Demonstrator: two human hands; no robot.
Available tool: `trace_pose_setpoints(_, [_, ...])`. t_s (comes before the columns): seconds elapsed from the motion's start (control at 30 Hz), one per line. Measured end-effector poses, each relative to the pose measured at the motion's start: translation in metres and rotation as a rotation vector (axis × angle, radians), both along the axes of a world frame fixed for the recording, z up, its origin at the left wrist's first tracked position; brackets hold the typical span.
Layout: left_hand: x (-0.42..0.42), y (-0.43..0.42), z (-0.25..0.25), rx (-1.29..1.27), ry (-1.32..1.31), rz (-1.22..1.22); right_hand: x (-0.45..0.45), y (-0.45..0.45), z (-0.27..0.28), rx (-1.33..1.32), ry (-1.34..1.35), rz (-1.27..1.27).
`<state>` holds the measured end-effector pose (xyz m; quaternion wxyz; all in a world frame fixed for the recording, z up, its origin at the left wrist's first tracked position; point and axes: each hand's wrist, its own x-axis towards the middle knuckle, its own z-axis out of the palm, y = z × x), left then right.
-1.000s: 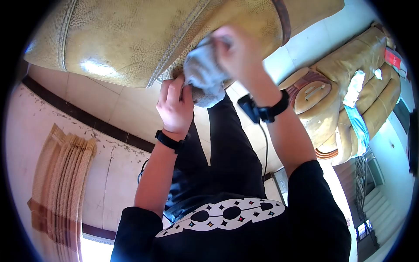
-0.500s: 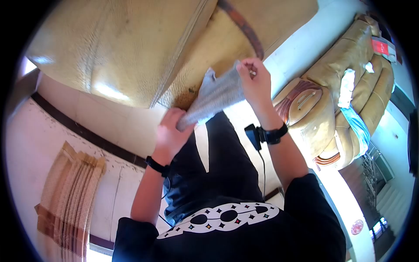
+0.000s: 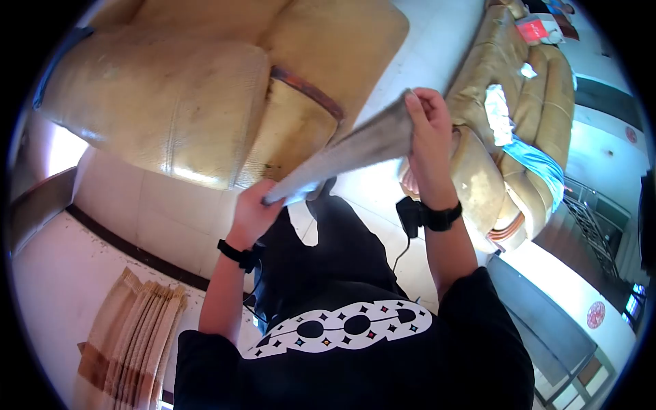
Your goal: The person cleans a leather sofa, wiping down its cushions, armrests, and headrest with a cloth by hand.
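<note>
A grey cloth (image 3: 348,154) is stretched on a slant between my two hands, in front of my body. My left hand (image 3: 254,213) pinches its lower end. Higher up and to the right, my right hand (image 3: 430,133) grips the other end with fingers curled. The cloth hangs in the air above my dark trousers. Just beyond it stands a tan leather sofa (image 3: 171,109) with a reddish-brown trim strip (image 3: 307,91) on its arm. Black bands with small devices sit on both wrists.
A second tan sofa (image 3: 488,82) on the right bears a white cloth (image 3: 499,115), a blue cloth (image 3: 538,164) and a red-and-white box (image 3: 538,29). At lower left hangs a brown curtain (image 3: 130,342). Pale floor tiles (image 3: 171,212) run between sofa and wall.
The cloth is pulled longer and straighter, as my right hand has moved right and my left hand slightly left and down. My view has shifted, showing more of the near sofa.
</note>
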<state>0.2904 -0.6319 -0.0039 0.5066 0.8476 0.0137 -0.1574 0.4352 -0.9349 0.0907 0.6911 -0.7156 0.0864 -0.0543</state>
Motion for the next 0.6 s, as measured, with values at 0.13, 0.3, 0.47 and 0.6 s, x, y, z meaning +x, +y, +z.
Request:
trace_pose_setpoints(0.13, [0.007,-0.008,-0.013,0.038,-0.107,0.39,0.029,0.003,-0.021,-0.127,-0.001,0.149])
trace_pose_setpoints(0.3, [0.029,-0.052,-0.046,0.086,0.065,0.606,0.049,0.025,-0.142,-0.39,-0.183,0.414])
trace_pose_setpoints(0.47, [0.024,-0.108,-0.151,0.413,-0.176,0.58,0.043,0.045,-0.244,-0.685,-0.582,1.053])
trace_pose_setpoints(0.6, [0.035,-0.134,-0.179,0.803,-0.194,0.615,0.072,0.055,-0.272,-0.859,-0.847,1.19])
